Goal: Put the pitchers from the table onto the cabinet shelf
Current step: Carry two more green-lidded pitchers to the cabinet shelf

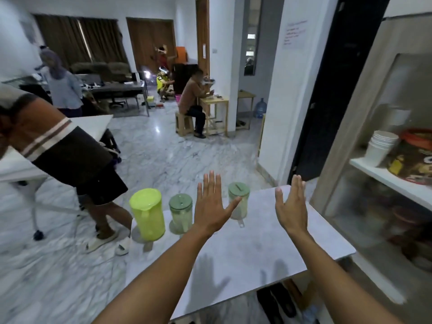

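Note:
Three pitchers stand in a row along the far edge of a white table [245, 253]: a yellow-green pitcher [147, 213] at the left, a clear pitcher with a green lid [180, 212] in the middle, and a second clear pitcher with a green lid [239, 202] to the right. My left hand [211, 204] hovers flat, fingers spread, between the two green-lidded pitchers, its thumb in front of the right one. My right hand [292, 204] is raised beside it, open and empty. The cabinet shelf [383, 176] is at the right.
On the shelf sit a stack of white paper cups [381, 146] and a jar with an orange lid [413, 155]. A person in dark shorts [70, 155] bends over just left of the table. More people, tables and stools fill the room behind.

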